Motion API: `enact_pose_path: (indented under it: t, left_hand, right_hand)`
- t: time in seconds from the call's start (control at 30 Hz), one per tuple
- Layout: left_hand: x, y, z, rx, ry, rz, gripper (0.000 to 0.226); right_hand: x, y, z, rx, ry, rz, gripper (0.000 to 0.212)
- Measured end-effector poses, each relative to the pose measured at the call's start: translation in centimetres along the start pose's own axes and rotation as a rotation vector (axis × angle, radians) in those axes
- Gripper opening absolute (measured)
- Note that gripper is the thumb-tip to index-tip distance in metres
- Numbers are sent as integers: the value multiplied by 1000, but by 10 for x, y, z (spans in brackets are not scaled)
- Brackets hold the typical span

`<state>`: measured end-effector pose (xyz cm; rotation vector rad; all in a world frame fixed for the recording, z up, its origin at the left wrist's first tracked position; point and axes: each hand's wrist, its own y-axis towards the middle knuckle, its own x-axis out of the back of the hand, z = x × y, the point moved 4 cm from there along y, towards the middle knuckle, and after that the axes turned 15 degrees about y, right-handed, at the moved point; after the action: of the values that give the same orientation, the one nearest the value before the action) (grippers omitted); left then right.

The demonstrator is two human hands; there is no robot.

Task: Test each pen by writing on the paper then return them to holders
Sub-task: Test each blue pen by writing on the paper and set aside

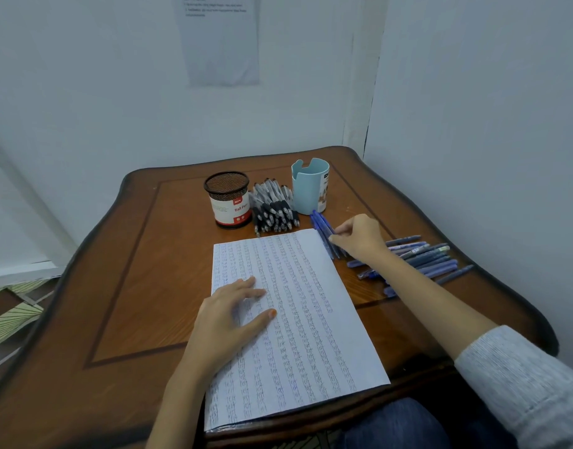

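Wooden table (133,286) bears mesh holder (227,199), black pens (275,212), blue holder (310,186); left hand (233,315) flat on paper (304,319), right hand (359,238) pinching blue pens (320,225).

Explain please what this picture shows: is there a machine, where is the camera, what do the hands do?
There is no machine here; a person works with two bare hands. The single picture comes from a camera worn on the person's head, looking down at a wooden table. The left hand lies flat on a sheet of paper full of handwriting. The right hand grips a bundle of blue pens at the paper's far right corner. More blue pens lie spread to the right. At the back stand a black mesh holder and a light blue holder, with a pile of black pens between them.
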<state>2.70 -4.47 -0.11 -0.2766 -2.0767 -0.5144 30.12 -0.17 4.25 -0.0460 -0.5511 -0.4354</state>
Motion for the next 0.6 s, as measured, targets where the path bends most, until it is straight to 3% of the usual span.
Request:
enact_pose_path:
  t: [0.23,0.43,0.6]
  left_hand:
    - [0,0,1,0,9,18,40]
    - [1,0,-2,10,14,13,40]
    - [1,0,-3,10,18,18,40]
  right_hand:
    - [51,5,-10,38,-25,-1,15]
    - [60,8,-30,93,-379,212,24]
    - [56,6,-32,224,-596,176,16]
